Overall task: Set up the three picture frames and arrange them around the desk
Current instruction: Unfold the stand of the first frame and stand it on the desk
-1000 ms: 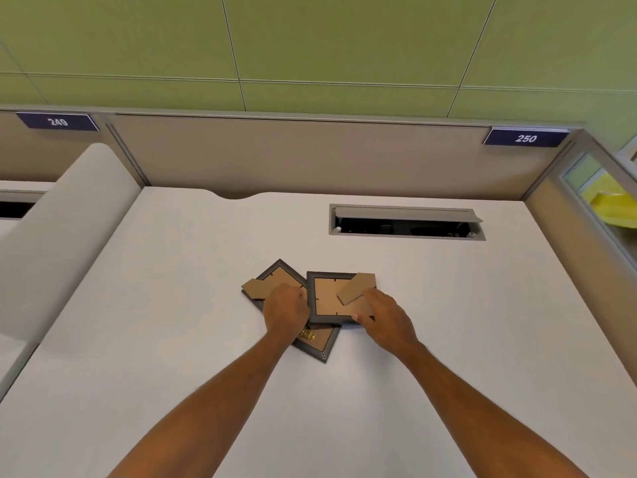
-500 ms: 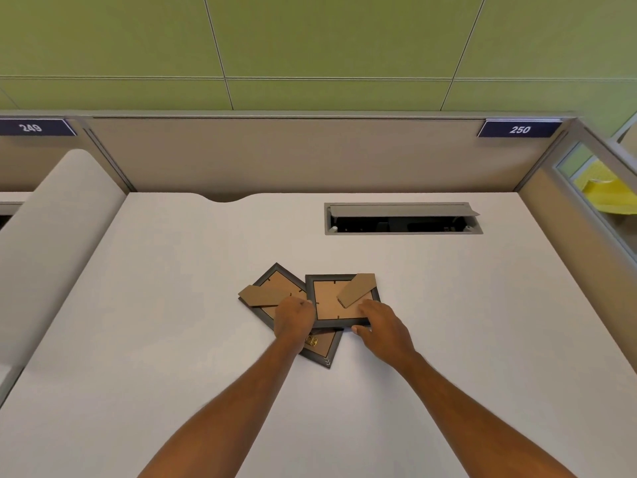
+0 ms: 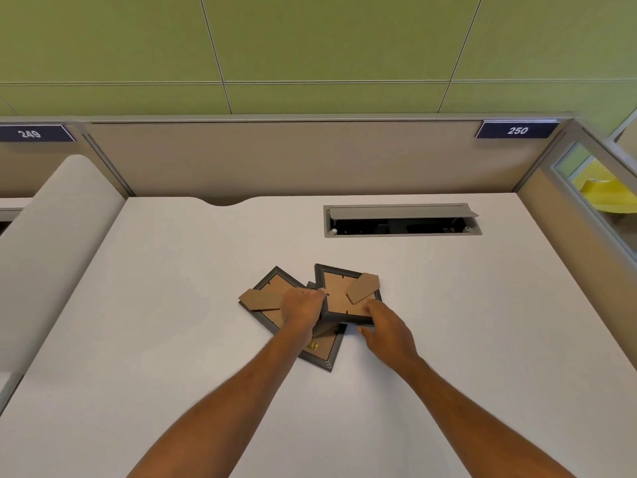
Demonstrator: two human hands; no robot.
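Three dark picture frames lie face down in an overlapping pile at the middle of the white desk (image 3: pixel 172 339). The top frame (image 3: pixel 336 294) shows its brown backing and a raised cardboard stand. My left hand (image 3: pixel 300 308) grips its left edge and my right hand (image 3: pixel 386 327) holds its near right corner. A second frame (image 3: pixel 267 288) sticks out to the left with its stand folded out. The third frame (image 3: pixel 322 350) lies underneath, mostly hidden, with a corner pointing toward me.
An open cable tray (image 3: pixel 401 220) is set into the desk at the back right. Beige partition panels (image 3: pixel 275 160) close the back and right sides. A rounded divider (image 3: pixel 51 243) borders the desk on the left. Something yellow (image 3: pixel 603 194) shows behind the right glass panel.
Both hands have shifted slightly on the top frame, whose near edge now sits a little higher over the pile. The camera has tilted a bit.
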